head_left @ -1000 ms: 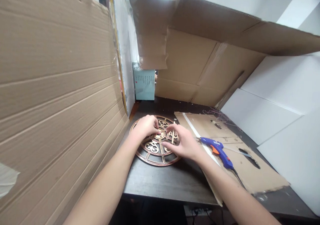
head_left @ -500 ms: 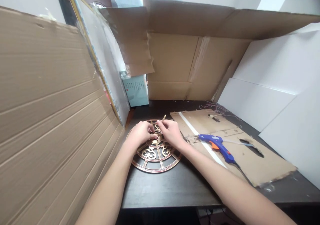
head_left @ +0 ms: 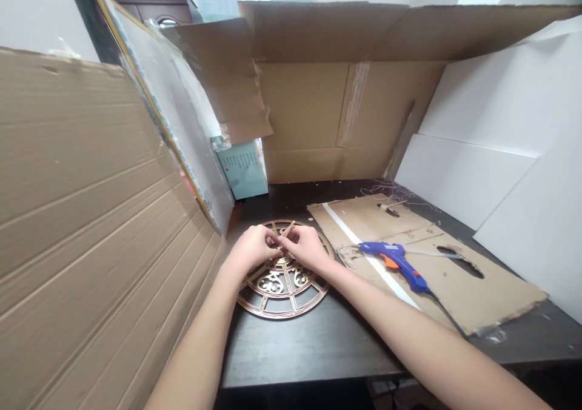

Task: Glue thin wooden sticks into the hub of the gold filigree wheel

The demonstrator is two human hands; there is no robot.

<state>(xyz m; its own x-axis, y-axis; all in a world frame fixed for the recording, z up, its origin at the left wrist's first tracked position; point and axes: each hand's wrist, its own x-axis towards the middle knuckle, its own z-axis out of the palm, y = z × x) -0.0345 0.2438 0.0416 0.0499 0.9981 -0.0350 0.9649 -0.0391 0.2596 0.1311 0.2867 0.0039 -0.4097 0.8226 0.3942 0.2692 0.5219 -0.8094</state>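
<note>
A round openwork disc (head_left: pixel 293 298) with gold scrolls and pinkish-red lines along its ribs lies flat on the dark table. Above its centre my two hands meet. My right hand (head_left: pixel 305 246) is closed on a thin wooden stick (head_left: pixel 290 228), which slants up between thumb and fingers. My left hand (head_left: pixel 257 246) has its fingers curled together close to the stick's lower end. Whatever those left fingertips pinch is hidden. Both hands cover the upper middle of the disc.
To the right, a blue glue gun (head_left: pixel 395 261) with an orange trigger rests on a cardboard sheet (head_left: pixel 454 301), its cord running to the front edge. Cardboard walls (head_left: pixel 304 107) stand left and behind, white panels (head_left: pixel 482 119) at right. A pale blue box (head_left: pixel 244 170) stands at the back left.
My right hand has moved slightly left and brought the stick in against my left fingers. The view has shifted a little. The disc and glue gun lie as before.
</note>
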